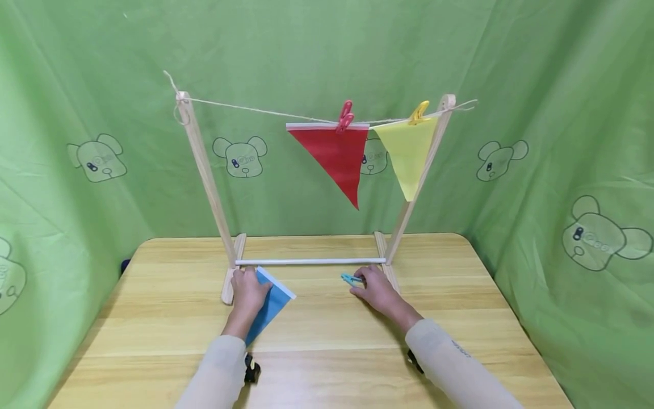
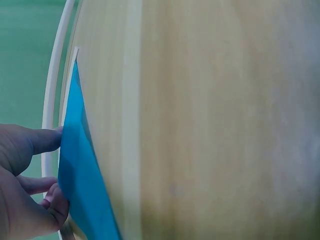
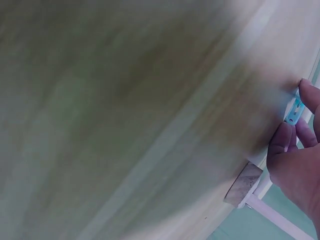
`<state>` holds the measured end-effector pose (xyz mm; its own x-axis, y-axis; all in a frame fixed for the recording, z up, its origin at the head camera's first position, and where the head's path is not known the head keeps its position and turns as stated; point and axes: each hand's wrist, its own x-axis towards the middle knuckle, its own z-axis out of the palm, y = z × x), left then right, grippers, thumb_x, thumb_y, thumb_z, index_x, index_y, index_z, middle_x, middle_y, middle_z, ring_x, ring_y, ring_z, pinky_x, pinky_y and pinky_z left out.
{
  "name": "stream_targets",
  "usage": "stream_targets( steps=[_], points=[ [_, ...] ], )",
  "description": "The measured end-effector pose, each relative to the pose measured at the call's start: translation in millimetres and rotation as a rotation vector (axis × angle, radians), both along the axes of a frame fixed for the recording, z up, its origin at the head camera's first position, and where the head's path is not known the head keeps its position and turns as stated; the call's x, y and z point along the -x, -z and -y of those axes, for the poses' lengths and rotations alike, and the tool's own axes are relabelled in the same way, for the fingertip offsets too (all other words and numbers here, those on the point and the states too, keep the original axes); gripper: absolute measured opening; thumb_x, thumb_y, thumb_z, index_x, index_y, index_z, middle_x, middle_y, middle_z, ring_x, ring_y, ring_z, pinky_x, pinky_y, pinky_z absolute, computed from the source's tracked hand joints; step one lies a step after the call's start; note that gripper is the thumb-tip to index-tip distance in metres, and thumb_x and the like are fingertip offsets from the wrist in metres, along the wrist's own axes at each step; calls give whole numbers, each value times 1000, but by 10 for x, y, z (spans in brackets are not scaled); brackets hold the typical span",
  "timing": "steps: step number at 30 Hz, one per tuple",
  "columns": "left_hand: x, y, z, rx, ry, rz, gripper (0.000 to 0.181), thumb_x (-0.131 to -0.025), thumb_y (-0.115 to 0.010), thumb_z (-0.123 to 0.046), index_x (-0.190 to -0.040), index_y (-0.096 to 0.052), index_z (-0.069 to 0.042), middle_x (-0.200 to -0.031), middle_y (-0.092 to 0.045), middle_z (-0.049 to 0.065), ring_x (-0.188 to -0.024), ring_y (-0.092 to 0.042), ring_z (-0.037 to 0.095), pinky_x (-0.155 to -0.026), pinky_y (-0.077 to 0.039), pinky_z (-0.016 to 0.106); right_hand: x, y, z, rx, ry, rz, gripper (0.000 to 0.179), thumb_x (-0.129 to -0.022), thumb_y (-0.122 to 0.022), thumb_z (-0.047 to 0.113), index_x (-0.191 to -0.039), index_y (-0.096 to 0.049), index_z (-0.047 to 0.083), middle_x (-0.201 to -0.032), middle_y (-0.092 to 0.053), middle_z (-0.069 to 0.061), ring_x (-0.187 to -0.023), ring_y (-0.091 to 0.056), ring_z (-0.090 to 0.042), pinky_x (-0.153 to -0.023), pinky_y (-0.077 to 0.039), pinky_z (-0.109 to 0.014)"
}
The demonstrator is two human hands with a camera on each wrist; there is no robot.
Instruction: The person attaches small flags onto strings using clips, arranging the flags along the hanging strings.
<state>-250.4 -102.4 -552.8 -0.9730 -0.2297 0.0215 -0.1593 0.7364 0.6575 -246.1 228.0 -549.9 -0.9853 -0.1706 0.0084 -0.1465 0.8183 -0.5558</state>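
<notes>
My left hand (image 1: 249,292) grips a blue triangular flag (image 1: 272,304) by its white-banded edge, over the table near the stand's left foot. In the left wrist view the thumb and fingers lie along that edge of the flag (image 2: 80,155). On the right, my right hand (image 1: 377,288) pinches a light blue clothespin (image 1: 350,279) near the stand's right foot. The same clothespin (image 3: 295,111) shows between thumb and fingers in the right wrist view.
A wooden stand's left post (image 1: 204,170) and right post (image 1: 421,176) carry a string (image 1: 255,109). From it hang a red flag (image 1: 339,153) under a red clothespin (image 1: 345,116) and a yellow flag (image 1: 409,150) under a yellow clothespin (image 1: 419,112). A white bar (image 1: 311,262) joins the posts low down.
</notes>
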Motion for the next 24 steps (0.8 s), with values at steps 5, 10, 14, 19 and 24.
stream_targets(
  steps=[5, 10, 14, 19, 24],
  points=[
    [-3, 22, -2, -21, -9, -40, 54, -81, -88, -13, -122, -64, 12, -113, -58, 35, -108, -57, 47, -92, -52, 57, -4, -2, -16, 20, 3, 7, 33, -89, -83, 21, -112, -69, 2, -102, -57, -9, -88, -53, -20, -77, -48, -34],
    [3, 42, -7, -42, -11, -82, 55, -78, -89, -9, -123, -64, 12, -112, -61, 36, -110, -60, 49, -95, -52, 59, 15, 9, -31, 42, -3, 13, 30, -89, -83, 19, -110, -69, 3, -98, -55, -8, -85, -51, -19, -75, -46, -33],
    [10, 43, -9, -78, -10, -64, 56, -79, -87, -7, -124, -62, 12, -114, -61, 36, -112, -60, 48, -97, -52, 58, 24, 22, -47, 47, -8, 18, 30, -89, -83, 19, -110, -69, 3, -97, -55, -8, -85, -50, -19, -74, -45, -32],
    [11, 20, -11, -125, -11, -38, 55, -81, -85, -4, -127, -60, 11, -116, -65, 34, -112, -64, 45, -96, -54, 58, 34, 21, -57, 52, -10, 10, 30, -89, -83, 19, -109, -69, 2, -98, -55, -8, -86, -50, -19, -76, -46, -33],
    [12, 8, -4, -151, -22, -11, 52, -81, -84, -3, -126, -61, 10, -116, -68, 32, -110, -68, 43, -94, -56, 57, 38, 16, -47, 51, -21, 4, 30, -88, -83, 18, -109, -69, 2, -98, -56, -9, -87, -51, -19, -76, -46, -33]
  ],
)
